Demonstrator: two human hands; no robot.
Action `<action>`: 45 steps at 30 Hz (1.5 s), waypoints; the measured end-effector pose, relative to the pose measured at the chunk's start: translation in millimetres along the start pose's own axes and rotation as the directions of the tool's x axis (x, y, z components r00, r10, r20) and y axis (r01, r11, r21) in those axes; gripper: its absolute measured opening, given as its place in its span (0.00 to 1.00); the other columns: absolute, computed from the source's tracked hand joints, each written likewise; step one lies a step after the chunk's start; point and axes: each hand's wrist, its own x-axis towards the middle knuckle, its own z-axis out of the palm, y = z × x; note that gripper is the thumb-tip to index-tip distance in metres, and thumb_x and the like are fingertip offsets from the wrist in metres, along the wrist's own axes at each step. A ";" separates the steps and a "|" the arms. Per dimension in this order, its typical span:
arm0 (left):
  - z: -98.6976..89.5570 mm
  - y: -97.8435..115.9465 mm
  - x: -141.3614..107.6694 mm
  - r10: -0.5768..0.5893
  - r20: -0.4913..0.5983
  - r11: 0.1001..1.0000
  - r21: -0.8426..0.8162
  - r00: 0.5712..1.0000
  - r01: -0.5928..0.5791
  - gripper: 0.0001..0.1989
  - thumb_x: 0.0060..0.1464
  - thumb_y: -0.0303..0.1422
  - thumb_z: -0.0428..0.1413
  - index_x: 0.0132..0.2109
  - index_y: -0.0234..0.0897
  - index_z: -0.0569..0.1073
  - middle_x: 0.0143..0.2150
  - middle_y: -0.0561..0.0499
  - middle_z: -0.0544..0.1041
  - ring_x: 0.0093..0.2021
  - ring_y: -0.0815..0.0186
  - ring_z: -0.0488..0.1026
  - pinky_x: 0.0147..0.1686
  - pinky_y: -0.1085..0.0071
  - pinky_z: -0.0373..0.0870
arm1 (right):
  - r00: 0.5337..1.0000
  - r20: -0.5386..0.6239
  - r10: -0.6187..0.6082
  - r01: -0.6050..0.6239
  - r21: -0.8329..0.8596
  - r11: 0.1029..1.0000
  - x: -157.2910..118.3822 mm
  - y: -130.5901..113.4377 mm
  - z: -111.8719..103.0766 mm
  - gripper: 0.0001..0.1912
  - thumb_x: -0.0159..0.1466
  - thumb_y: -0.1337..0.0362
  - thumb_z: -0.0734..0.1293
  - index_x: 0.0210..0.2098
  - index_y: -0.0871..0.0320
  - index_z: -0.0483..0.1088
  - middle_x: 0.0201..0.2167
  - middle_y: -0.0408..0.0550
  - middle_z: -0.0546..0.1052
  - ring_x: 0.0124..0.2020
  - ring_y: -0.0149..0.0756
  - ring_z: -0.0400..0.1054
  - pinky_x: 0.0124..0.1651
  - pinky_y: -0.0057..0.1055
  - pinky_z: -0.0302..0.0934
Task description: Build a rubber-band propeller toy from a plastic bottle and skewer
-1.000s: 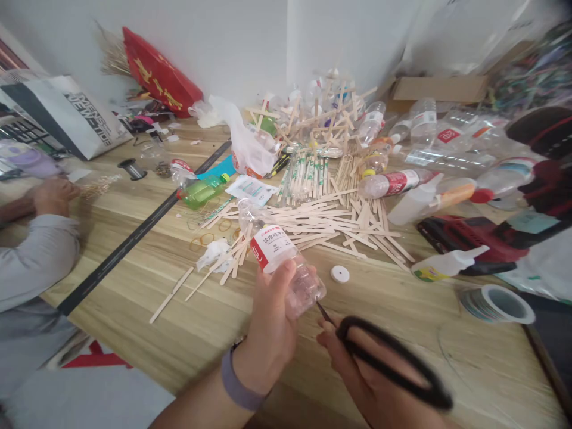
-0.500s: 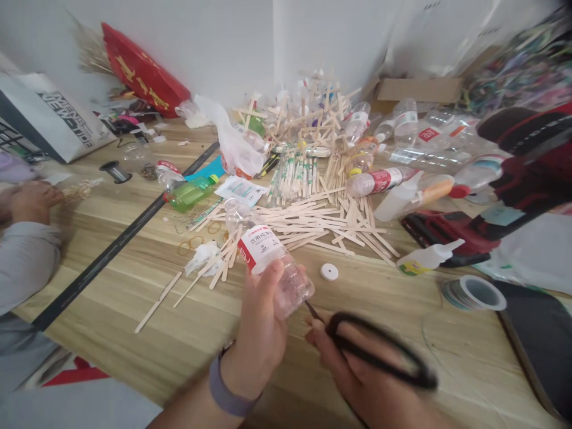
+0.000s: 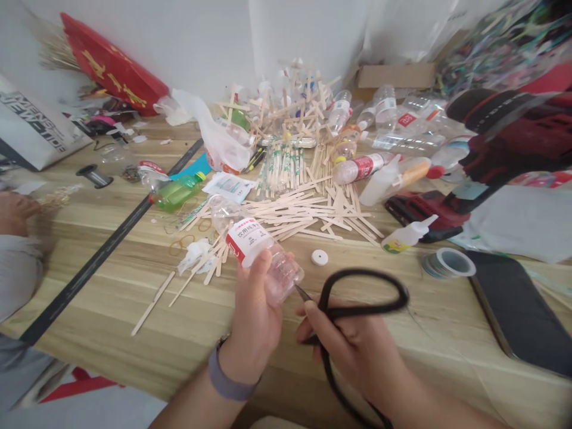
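A clear plastic bottle [image 3: 250, 238] with a red and white label is gripped by my left hand [image 3: 257, 304], its base tilted down toward the right. My right hand [image 3: 357, 339] is closed on a pair of black-handled scissors [image 3: 364, 310], gripping them near the blades with the handle loops spread apart. The scissors' tip touches or nearly touches the bottle's base; whether it pierces the plastic I cannot tell. A small white disc [image 3: 319, 257] with a centre hole lies on the table just beyond the scissors.
Wooden sticks [image 3: 295, 217] are heaped behind the bottle. A green bottle [image 3: 179, 192] lies left; a glue bottle [image 3: 409, 234], spool [image 3: 448, 263], phone [image 3: 521, 310] and red power tool [image 3: 491, 155] are right. Another person's hand [image 3: 15, 211] rests at the far left.
The scissors have turned in my right hand, their upper loop now higher and the lower loop showing. The bottle stays in my left hand. The whole view has shifted slightly.
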 end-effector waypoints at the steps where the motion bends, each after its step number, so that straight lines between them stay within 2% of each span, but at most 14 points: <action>1: -0.7 0.2 0.2 0.006 0.013 1.000 0.003 1.000 -0.006 0.18 0.46 0.41 0.64 0.40 0.36 0.72 0.33 0.51 0.76 0.33 0.65 0.75 0.34 0.70 0.72 | 0.986 0.104 0.128 -0.141 0.131 0.981 1.4 -4.8 1.3 0.29 0.75 0.59 0.47 0.31 0.62 0.73 0.19 0.45 0.77 0.13 0.29 0.69 0.14 0.21 0.58; 3: -1.1 0.7 0.6 0.008 0.018 1.000 0.012 1.000 -0.008 0.17 0.47 0.41 0.63 0.40 0.35 0.72 0.32 0.51 0.76 0.32 0.66 0.74 0.34 0.71 0.71 | 0.952 0.227 0.205 -0.252 0.201 0.947 4.2 -9.2 0.4 0.32 0.75 0.58 0.44 0.33 0.63 0.73 0.17 0.45 0.76 0.10 0.28 0.67 0.11 0.20 0.54; 6: 0.1 1.3 0.3 -0.036 -0.024 0.999 0.009 0.999 0.036 0.17 0.47 0.40 0.63 0.41 0.36 0.71 0.33 0.51 0.76 0.32 0.66 0.74 0.34 0.70 0.71 | 0.994 0.065 -0.087 0.096 -0.144 0.985 4.9 -1.4 -7.0 0.26 0.74 0.64 0.49 0.34 0.66 0.75 0.21 0.51 0.77 0.16 0.33 0.70 0.17 0.24 0.60; 10: 0.1 1.4 -0.1 -0.045 -0.044 0.999 0.002 0.998 0.045 0.19 0.46 0.41 0.64 0.42 0.36 0.71 0.33 0.51 0.76 0.33 0.65 0.74 0.34 0.70 0.70 | 0.922 0.044 -0.384 0.361 -0.455 0.814 3.1 7.9 -9.8 0.20 0.69 0.72 0.53 0.37 0.70 0.76 0.23 0.58 0.77 0.21 0.40 0.71 0.20 0.31 0.63; 13: -2.2 1.7 1.4 0.004 0.003 1.000 0.004 1.000 -0.004 0.19 0.45 0.42 0.65 0.39 0.35 0.72 0.32 0.51 0.76 0.32 0.66 0.73 0.34 0.71 0.70 | 0.997 0.011 -0.080 0.081 -0.088 0.993 6.5 -1.5 -2.5 0.23 0.72 0.66 0.52 0.28 0.63 0.73 0.21 0.50 0.77 0.17 0.33 0.70 0.18 0.25 0.62; 15: -3.2 1.7 2.6 0.030 0.018 1.000 0.008 0.999 -0.030 0.18 0.45 0.42 0.64 0.38 0.36 0.72 0.31 0.52 0.76 0.31 0.66 0.73 0.33 0.71 0.70 | 0.964 0.164 0.209 -0.244 0.236 0.941 9.5 -8.8 1.3 0.28 0.74 0.59 0.49 0.27 0.61 0.71 0.19 0.47 0.77 0.13 0.30 0.68 0.13 0.22 0.58; 17: -3.4 0.9 2.8 0.029 0.012 1.000 0.005 1.000 -0.029 0.18 0.45 0.42 0.65 0.38 0.37 0.72 0.32 0.52 0.76 0.32 0.66 0.74 0.34 0.71 0.70 | 0.948 0.208 0.240 -0.289 0.251 0.924 9.7 -10.1 1.6 0.29 0.74 0.58 0.48 0.27 0.61 0.72 0.19 0.47 0.77 0.11 0.30 0.67 0.12 0.22 0.56; 19: -3.1 -0.9 1.9 -0.003 0.006 1.000 -0.011 1.000 0.003 0.19 0.44 0.42 0.65 0.39 0.36 0.72 0.32 0.51 0.77 0.32 0.66 0.74 0.34 0.71 0.71 | 0.999 0.048 -0.004 0.006 -0.029 1.000 5.8 -3.7 -1.2 0.26 0.73 0.63 0.50 0.28 0.61 0.73 0.19 0.48 0.77 0.14 0.32 0.69 0.15 0.24 0.60; 22: -2.7 -4.6 0.1 -0.014 0.017 0.999 -0.029 1.000 0.015 0.19 0.43 0.42 0.67 0.38 0.36 0.71 0.30 0.51 0.75 0.30 0.66 0.73 0.32 0.71 0.70 | 0.875 0.022 -0.484 0.416 -0.545 0.728 -3.6 14.3 -6.1 0.19 0.66 0.76 0.52 0.40 0.67 0.74 0.26 0.55 0.79 0.23 0.38 0.74 0.22 0.29 0.67; 27: -3.8 -7.8 1.0 0.064 0.037 0.998 -0.023 0.997 -0.063 0.19 0.46 0.41 0.66 0.40 0.38 0.69 0.30 0.53 0.74 0.30 0.67 0.73 0.31 0.71 0.70 | 0.821 0.132 -0.556 0.475 -0.698 0.535 -9.4 37.2 -7.3 0.20 0.59 0.80 0.56 0.47 0.69 0.70 0.33 0.56 0.80 0.29 0.37 0.75 0.27 0.27 0.69; 30: -5.1 -7.6 1.8 0.075 0.034 0.997 -0.029 0.997 -0.074 0.19 0.48 0.41 0.65 0.42 0.38 0.69 0.32 0.52 0.74 0.32 0.66 0.74 0.33 0.71 0.71 | 0.843 0.066 -0.534 0.459 -0.606 0.649 -6.3 37.7 -4.7 0.17 0.65 0.76 0.55 0.47 0.68 0.72 0.32 0.56 0.81 0.29 0.39 0.76 0.27 0.29 0.70; 34: -6.0 -6.1 2.0 0.060 0.036 0.996 -0.063 0.998 -0.057 0.21 0.47 0.40 0.66 0.44 0.39 0.69 0.33 0.52 0.74 0.32 0.66 0.74 0.33 0.70 0.71 | 0.980 -0.043 -0.196 0.184 -0.199 0.963 -3.5 19.2 6.6 0.21 0.72 0.63 0.54 0.30 0.57 0.74 0.21 0.47 0.78 0.18 0.35 0.72 0.20 0.26 0.66; 38: -5.9 -4.3 1.6 0.058 0.051 0.997 -0.061 0.997 -0.054 0.20 0.47 0.41 0.66 0.43 0.37 0.70 0.32 0.53 0.75 0.31 0.67 0.73 0.32 0.72 0.71 | 0.997 -0.033 0.065 -0.067 -0.045 0.997 -2.5 1.6 13.3 0.28 0.75 0.63 0.50 0.28 0.59 0.74 0.11 0.39 0.70 0.06 0.27 0.60 0.09 0.22 0.51; 45: -3.2 -4.8 0.2 -0.017 -0.012 1.000 -0.016 1.000 0.017 0.19 0.43 0.40 0.67 0.40 0.37 0.72 0.32 0.51 0.77 0.34 0.64 0.75 0.33 0.71 0.71 | 0.918 -0.058 -0.391 0.324 -0.455 0.829 0.2 12.4 -6.6 0.24 0.72 0.65 0.51 0.37 0.66 0.77 0.24 0.55 0.79 0.21 0.39 0.73 0.21 0.30 0.63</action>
